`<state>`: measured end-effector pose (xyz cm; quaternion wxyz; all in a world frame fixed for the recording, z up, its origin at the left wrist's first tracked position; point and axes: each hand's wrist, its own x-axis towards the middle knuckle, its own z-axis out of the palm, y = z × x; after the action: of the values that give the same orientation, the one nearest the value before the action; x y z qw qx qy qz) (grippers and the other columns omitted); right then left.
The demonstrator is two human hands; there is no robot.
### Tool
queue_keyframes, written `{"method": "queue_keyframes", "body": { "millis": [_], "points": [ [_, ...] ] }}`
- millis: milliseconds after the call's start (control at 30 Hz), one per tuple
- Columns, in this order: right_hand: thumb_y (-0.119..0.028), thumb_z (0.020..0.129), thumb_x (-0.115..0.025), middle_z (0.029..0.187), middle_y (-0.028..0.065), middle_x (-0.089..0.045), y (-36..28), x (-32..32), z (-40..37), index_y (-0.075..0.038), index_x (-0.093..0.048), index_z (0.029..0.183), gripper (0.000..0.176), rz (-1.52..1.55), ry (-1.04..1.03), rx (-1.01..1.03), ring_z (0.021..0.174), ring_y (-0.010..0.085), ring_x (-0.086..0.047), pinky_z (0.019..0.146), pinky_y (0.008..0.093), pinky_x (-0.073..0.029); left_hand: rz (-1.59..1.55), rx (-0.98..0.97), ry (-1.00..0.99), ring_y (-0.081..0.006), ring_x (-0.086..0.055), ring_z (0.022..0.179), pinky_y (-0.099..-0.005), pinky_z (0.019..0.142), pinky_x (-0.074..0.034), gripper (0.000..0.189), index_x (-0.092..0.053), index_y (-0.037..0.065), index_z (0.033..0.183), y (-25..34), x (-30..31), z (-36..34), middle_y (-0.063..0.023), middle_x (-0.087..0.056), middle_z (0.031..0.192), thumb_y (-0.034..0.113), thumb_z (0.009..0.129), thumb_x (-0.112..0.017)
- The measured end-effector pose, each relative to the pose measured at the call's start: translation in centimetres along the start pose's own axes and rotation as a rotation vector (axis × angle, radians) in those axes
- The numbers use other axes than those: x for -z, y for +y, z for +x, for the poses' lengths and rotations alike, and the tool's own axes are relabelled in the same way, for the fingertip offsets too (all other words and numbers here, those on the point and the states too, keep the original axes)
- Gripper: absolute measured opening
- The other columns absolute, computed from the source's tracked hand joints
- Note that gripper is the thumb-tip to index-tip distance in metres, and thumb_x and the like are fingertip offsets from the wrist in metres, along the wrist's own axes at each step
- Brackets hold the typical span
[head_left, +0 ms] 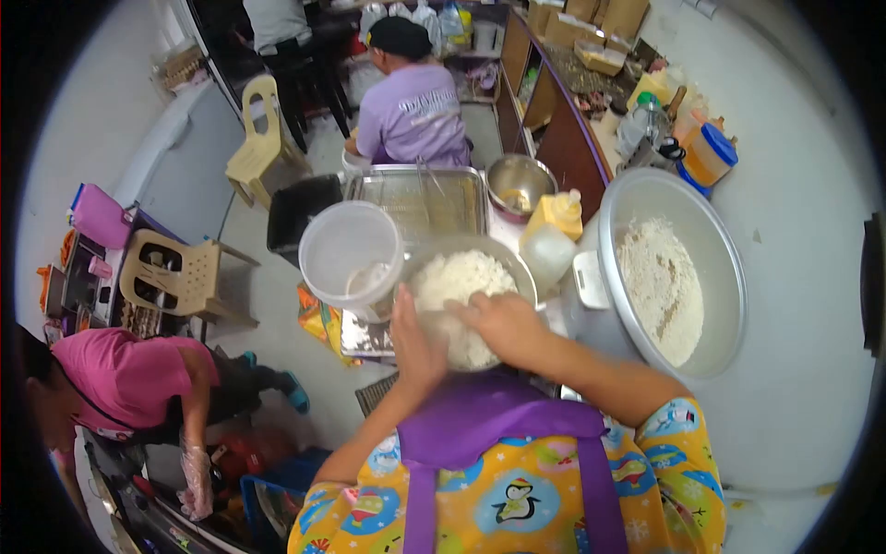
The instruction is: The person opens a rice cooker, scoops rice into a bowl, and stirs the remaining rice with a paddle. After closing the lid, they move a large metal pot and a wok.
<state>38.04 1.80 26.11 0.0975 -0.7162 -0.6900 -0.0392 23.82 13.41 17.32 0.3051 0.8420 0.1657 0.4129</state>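
Note:
A round metal bowl (531, 286) of white flour-like powder (464, 279) stands right in front of me. My left hand (420, 343) is at its near left side, fingers stretched out straight and palm turned inward. My right hand (503, 323) reaches in from the right, its fingers bent together over the powder. A pale, blurred lump (445, 332) shows between the two hands; its kind cannot be made out. Close to my left hand is a clear plastic tub (351, 245) with a little pale stuff at its bottom.
At right stands a big metal basin (738, 305) of flour. Beyond the bowl are a wire-rack tray (415, 198), a steel bowl (521, 175) and a yellow bottle (556, 214). A person in purple (411, 111) sits ahead; another in pink (138, 379) bends at left, one hand gloved.

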Motion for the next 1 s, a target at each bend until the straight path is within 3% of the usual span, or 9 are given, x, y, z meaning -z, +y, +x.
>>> {"method": "queue_keyframes", "body": {
  "millis": [100, 200, 300, 400, 533, 733, 867, 1000],
  "points": [
    [-0.010, 0.078, -0.052, 0.085, 0.0095, -0.059, 1.5, 2.0, -0.8, -0.015, -0.053, 0.124, 0.046, -0.076, -0.240, -0.139, 0.066, 0.0256, -0.062, 0.058, 0.0382, -0.050, 0.008, -0.015, -0.029, -0.0457, -0.025, 0.133, -0.0503, 0.108, -0.020, 0.081, -0.015, -0.008, 0.142, 0.0, 0.2, 0.0, -0.0306, -0.020, 0.146, 0.016, 0.078, -0.058],
    [-0.010, 0.078, -0.052, 0.083, 0.0091, -0.060, 2.2, 3.8, -2.0, -0.016, -0.054, 0.123, 0.045, -0.064, -0.178, -0.107, 0.063, 0.0268, -0.062, 0.055, 0.0385, -0.049, -0.029, -0.006, -0.010, -0.0449, -0.024, 0.134, -0.0502, 0.108, -0.020, 0.083, -0.013, -0.008, 0.142, 0.0, 0.0, 0.2, -0.0300, -0.020, 0.147, 0.020, 0.079, -0.059],
    [-0.010, 0.077, -0.055, 0.081, 0.0082, -0.059, -0.5, 2.9, -1.1, -0.015, -0.055, 0.121, 0.045, 0.001, -0.024, -0.011, 0.062, 0.0269, -0.062, 0.054, 0.0387, -0.049, 0.097, 0.005, -0.010, -0.0402, -0.032, 0.131, -0.0459, 0.108, -0.023, 0.077, -0.013, -0.007, 0.144, 0.5, 0.0, 0.5, -0.0262, -0.023, 0.147, 0.048, 0.095, -0.035],
    [-0.009, 0.077, -0.054, 0.082, 0.0094, -0.059, -0.5, 0.5, -1.5, -0.015, -0.055, 0.121, 0.044, 0.005, -0.151, 0.010, 0.064, 0.0274, -0.062, 0.058, 0.0395, -0.050, 0.020, 0.052, -0.081, -0.0430, -0.025, 0.134, -0.0494, 0.108, -0.020, 0.086, -0.012, -0.006, 0.144, 0.4, 0.5, 0.4, -0.0265, -0.020, 0.148, 0.020, 0.077, -0.059],
    [-0.009, 0.076, -0.054, 0.080, 0.0097, -0.059, -0.5, 4.0, -1.1, -0.014, -0.055, 0.121, 0.045, -0.012, -0.206, -0.040, 0.065, 0.0278, -0.063, 0.058, 0.0395, -0.050, 0.004, 0.207, -0.131, -0.0447, -0.026, 0.132, -0.0492, 0.109, -0.020, 0.090, -0.012, -0.006, 0.144, 1.5, 0.8, 1.1, -0.0272, -0.023, 0.146, 0.017, 0.071, -0.060],
    [-0.013, 0.077, -0.054, 0.080, 0.0083, -0.059, -1.8, 0.7, -1.1, -0.015, -0.057, 0.120, 0.043, 0.029, -0.176, 0.107, 0.066, 0.0263, -0.064, 0.058, 0.0390, -0.050, -0.074, 0.080, 0.021, -0.0445, -0.028, 0.131, -0.0492, 0.109, -0.020, 0.084, -0.015, -0.006, 0.143, 0.6, 0.2, 0.5, -0.0293, -0.027, 0.143, 0.010, 0.071, -0.055],
    [-0.012, 0.078, -0.053, 0.081, 0.0079, -0.060, 1.0, 0.9, -1.1, -0.016, -0.056, 0.122, 0.044, -0.055, -0.222, 0.058, 0.066, 0.0261, -0.064, 0.058, 0.0386, -0.050, -0.011, 0.135, 0.013, -0.0432, -0.029, 0.131, -0.0485, 0.109, -0.020, 0.082, -0.017, -0.006, 0.142, 1.5, 0.3, 0.6, -0.0287, -0.028, 0.142, 0.003, 0.069, -0.052],
    [-0.008, 0.078, -0.051, 0.081, 0.0091, -0.060, 1.7, 2.5, -0.4, -0.016, -0.054, 0.124, 0.046, -0.092, -0.063, -0.010, 0.064, 0.0268, -0.063, 0.058, 0.0378, -0.051, -0.006, 0.155, 0.003, -0.0426, -0.028, 0.132, -0.0479, 0.110, -0.020, 0.082, -0.018, -0.006, 0.143, 1.4, 0.3, 0.8, -0.0282, -0.028, 0.143, 0.007, 0.072, -0.057]
  ]
}}
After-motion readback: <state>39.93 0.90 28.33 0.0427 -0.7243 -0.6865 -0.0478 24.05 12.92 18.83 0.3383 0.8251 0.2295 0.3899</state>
